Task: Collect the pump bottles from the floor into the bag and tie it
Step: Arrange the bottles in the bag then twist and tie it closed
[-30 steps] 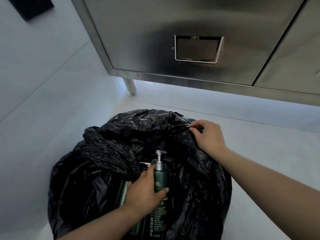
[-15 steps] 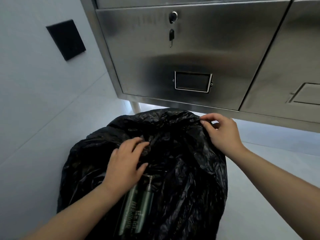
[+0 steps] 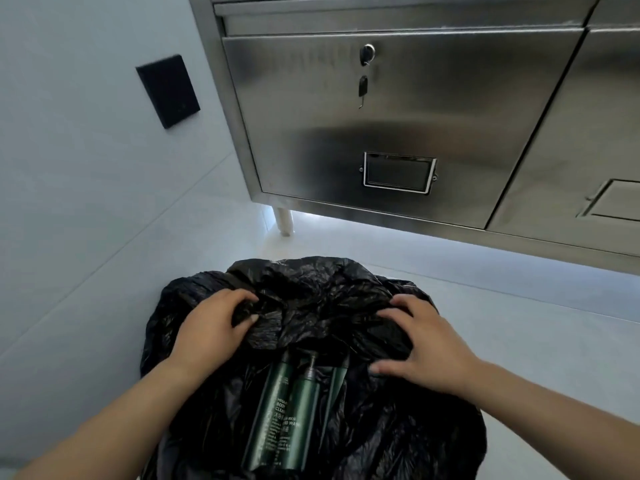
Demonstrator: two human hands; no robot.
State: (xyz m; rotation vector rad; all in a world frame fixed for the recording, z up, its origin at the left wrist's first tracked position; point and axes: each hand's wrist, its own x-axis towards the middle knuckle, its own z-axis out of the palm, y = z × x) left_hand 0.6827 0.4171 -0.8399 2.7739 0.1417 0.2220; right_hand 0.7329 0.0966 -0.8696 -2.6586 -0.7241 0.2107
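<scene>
A black plastic bag lies crumpled on the pale floor in front of me. Inside its open mouth lie dark green pump bottles side by side, pump heads pointing away from me; a third is partly hidden at the right under the plastic. My left hand pinches a fold of the bag's rim at the left. On the rim at the right rests my right hand, fingers spread and curled into the plastic. Both hands sit just beyond the bottles' tops.
A stainless steel cabinet with a lock, a hanging key and a label holder stands right behind the bag, raised on a white leg. A white wall with a black panel runs along the left. Pale floor extends to the right.
My left hand let go of the bottle in the bag and took the bag's left rim. My right hand slid down its right rim. The view tilted up.
</scene>
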